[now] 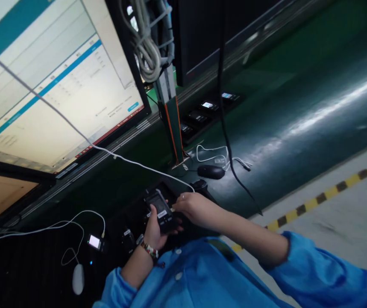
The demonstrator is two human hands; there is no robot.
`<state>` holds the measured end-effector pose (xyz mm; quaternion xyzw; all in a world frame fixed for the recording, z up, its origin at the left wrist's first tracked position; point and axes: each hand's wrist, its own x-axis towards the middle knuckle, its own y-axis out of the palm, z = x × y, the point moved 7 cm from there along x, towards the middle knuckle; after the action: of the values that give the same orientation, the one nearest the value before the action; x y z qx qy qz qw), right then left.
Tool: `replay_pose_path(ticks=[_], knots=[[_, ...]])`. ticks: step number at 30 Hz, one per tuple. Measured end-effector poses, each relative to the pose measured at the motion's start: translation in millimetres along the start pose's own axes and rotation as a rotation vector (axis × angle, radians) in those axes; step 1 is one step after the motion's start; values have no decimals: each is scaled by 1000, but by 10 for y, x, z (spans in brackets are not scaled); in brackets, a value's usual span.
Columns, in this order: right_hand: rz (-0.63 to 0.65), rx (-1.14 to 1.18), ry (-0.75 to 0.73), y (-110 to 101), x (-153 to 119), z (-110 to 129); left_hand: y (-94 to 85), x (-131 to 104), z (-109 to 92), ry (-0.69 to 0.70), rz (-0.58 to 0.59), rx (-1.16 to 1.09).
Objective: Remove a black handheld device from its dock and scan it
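You hold a small black device with both hands at the lower centre of the frame.

Your left hand [154, 231] cups the small black device [160, 209] from beneath, fingers curled around its body and thumb laid against its screen edge; a beaded bracelet [149, 251] sits on that wrist. Your right hand [193, 207] rests at the device's right side, fingertips pressed together, pinching the end of a white cable [128, 161] that runs up toward the upper left. A lit monitor [51, 77] fills the upper left. A black mouse [211, 172] lies right of centre on the green conveyor belt [298, 107], well apart from your hands. A white mouse [78, 279] sits at lower left, near another small lit device [94, 242].
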<state>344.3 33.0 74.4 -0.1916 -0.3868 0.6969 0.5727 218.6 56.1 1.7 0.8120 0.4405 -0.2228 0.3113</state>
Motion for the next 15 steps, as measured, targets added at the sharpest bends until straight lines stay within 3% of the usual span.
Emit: replay_pose_path(ticks=[3, 6, 8, 12, 15], knots=[[110, -191, 37, 162, 176, -344, -162, 284, -36, 49, -155, 214], [126, -287, 65, 284, 301, -556, -267, 444, -48, 90, -197, 283], [113, -346, 99, 337, 320, -635, -349, 432, -17, 90, -223, 325], [14, -434, 156, 347, 202, -680, -580, 86, 49, 142, -233, 404], [-94, -483, 183, 358, 13, -654, -975, -384, 70, 304, -292, 443]])
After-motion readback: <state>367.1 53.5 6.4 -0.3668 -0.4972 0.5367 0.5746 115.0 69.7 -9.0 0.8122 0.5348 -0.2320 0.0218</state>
